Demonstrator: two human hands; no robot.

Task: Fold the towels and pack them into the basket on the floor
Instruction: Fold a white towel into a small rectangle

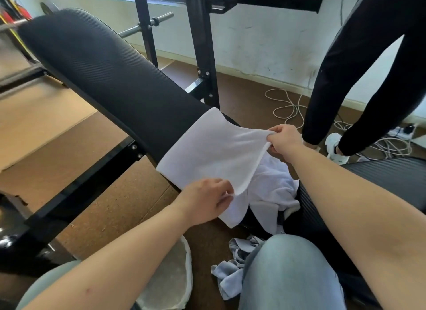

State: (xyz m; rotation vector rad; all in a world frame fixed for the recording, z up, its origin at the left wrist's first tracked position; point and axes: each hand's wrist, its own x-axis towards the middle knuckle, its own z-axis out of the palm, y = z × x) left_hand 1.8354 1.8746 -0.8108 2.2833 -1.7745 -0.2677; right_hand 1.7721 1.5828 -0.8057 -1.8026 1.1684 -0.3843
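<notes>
White towel [207, 148] lies across near end of bench [103, 74]. Left hand [205, 201] pinches its near corner; right hand [283, 141] pinches the far corner. Basket [188, 254] apparently below, mostly hidden.

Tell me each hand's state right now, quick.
Left hand: closed, pinching the near corner of the white towel.
Right hand: closed, pinching the same towel's other corner.

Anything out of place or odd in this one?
Yes. A grey-blue towel lies crumpled on the floor by the knee, not in the basket, and rumpled white towels are heaped at the bench end. Loose white cables sprawl along the wall.
</notes>
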